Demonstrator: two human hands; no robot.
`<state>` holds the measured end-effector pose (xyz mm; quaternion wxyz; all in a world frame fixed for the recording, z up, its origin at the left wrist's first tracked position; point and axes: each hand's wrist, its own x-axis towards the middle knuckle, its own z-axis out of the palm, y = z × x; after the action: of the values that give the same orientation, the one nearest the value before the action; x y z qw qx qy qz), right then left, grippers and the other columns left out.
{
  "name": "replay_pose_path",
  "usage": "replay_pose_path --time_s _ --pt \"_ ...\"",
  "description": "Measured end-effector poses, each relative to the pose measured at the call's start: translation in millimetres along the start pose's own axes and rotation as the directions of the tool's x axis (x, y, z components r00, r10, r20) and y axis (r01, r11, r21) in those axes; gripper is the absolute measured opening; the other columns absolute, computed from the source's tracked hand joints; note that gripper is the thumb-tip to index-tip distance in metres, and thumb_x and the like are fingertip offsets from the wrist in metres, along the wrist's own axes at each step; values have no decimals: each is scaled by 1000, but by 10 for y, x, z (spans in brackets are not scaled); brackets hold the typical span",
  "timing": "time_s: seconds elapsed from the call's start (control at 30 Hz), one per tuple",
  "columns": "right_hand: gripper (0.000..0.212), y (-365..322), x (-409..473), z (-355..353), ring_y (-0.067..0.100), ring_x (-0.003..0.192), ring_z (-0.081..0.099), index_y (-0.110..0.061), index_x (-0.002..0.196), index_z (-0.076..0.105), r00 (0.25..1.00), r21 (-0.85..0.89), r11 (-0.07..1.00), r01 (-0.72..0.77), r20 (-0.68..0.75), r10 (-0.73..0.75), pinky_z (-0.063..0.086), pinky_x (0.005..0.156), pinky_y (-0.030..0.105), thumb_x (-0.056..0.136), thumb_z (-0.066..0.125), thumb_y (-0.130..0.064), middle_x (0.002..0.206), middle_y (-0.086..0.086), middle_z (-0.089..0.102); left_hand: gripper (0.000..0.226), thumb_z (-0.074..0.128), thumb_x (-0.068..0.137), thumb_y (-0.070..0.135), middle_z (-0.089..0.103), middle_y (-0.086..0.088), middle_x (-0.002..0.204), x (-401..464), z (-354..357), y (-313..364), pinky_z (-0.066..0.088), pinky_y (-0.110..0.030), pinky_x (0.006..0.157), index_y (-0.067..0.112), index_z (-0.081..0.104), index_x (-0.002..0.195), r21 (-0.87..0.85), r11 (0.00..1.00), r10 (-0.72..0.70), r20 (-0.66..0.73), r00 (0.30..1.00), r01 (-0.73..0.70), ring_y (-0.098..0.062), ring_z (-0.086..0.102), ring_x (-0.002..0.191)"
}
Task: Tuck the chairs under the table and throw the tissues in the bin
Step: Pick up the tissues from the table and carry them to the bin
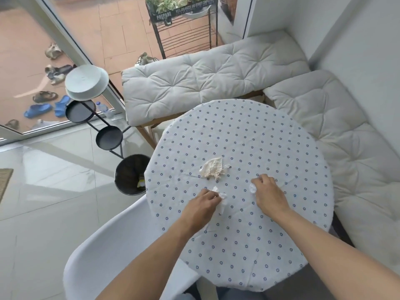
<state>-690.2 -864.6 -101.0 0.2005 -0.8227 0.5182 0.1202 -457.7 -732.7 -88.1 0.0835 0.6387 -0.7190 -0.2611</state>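
Step in hand, judged: gathering of tissues from round table [249, 135], ahead of disposal.

Left hand [202, 204]: on the cloth toward the bin side of table centre, fingers pinched on a small white tissue [221, 197], part of it trailing loose toward the near edge. Right hand [267, 194]: on the cloth toward the bench side of centre, curled shut around a second white wad [252, 188], only a little showing at the thumb side.

Third item, a larger cream crumpled tissue [213, 168]: lying free on the cloth just beyond both hands, toward the far side of the table. Touched by neither hand.

Bin [129, 175]: black, open-topped, on the floor against the table's left edge, rim partly hidden under the cloth overhang; some rubbish already inside. White chair [112, 252]: at the table's near left, seat partly under the top; whether fully tucked, cannot tell.

Recommended handling: close left fingers fully to gather the trailing tail before lifting, otherwise likely to tear or drop. Collect the cream piece with whichever hand has spare grip, compressing rather than dragging, to avoid rucking the cloth. Carry low over the table's left edge and release straight above the bin mouth, clear of the overhang; light paper prone to drift if let go from height.
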Motion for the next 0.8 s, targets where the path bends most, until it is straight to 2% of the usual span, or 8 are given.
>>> replay_pose_path --time_s 0.1,0.3,0.4,0.47,0.5,0.57,0.67,0.8 --pt "24 -94 -99 33 28 101 57 -9 107 64 999 52 999 -8 -43 10 53 67 39 90 55 5 105 4 58 32 56 98 -5 66 -17 133 180 -253 -177 59 -55 81 0 66 129 1 998 59 -61 996 -59 -37 54 124" --pt "17 -351 -147 80 23 94 57 -10 105 67 985 174 984 35 -170 -5 55 60 43 94 59 0 102 1 61 39 52 98 -6 54 -15 150 722 -323 -475 58 -55 89 -1 61 135 46 993 108 -81 991 -105 -35 44 139" --pt "18 -456 -35 110 23 93 59 -9 103 69 976 215 975 54 -219 -6 55 63 43 93 59 1 101 2 63 38 49 98 -4 29 -14 167 875 -114 -586 33 -58 119 2 60 134 126 984 132 -5 991 -130 -38 20 155" --pt "20 -532 30 124 23 92 60 -9 103 71 967 251 966 54 -256 13 55 69 41 92 59 3 101 3 64 49 50 96 -1 20 -12 171 870 23 -654 17 -60 125 5 49 145 156 979 127 31 991 -130 -37 10 157" --pt "21 -569 51 133 23 94 61 -9 104 72 965 260 964 55 -261 16 56 72 40 92 59 3 102 3 65 53 50 96 -2 23 -12 170 836 51 -685 16 -59 124 5 45 148 139 981 132 30 991 -135 -37 12 157" --pt "22 -635 67 155 23 98 61 -10 107 72 967 271 961 55 -255 17 56 77 41 93 59 2 104 3 65 52 52 93 -8 38 -15 163 743 34 -744 31 -55 119 0 50 144 87 979 186 16 982 -186 -37 26 153" --pt "22 -763 83 166 21 99 60 -12 108 72 970 264 963 48 -242 18 56 74 43 94 58 -1 104 -1 65 35 56 92 -8 63 -17 139 557 -100 -892 58 -55 90 -3 65 126 51 973 223 16 975 -224 -37 50 135" --pt "23 -1067 202 136 20 99 61 -12 106 72 967 266 960 90 -252 -21 57 73 42 93 58 0 104 -2 65 31 59 94 -4 68 -13 129 277 -349 -1267 59 -53 80 1 66 123 51 980 194 -36 980 -192 -35 54 125"
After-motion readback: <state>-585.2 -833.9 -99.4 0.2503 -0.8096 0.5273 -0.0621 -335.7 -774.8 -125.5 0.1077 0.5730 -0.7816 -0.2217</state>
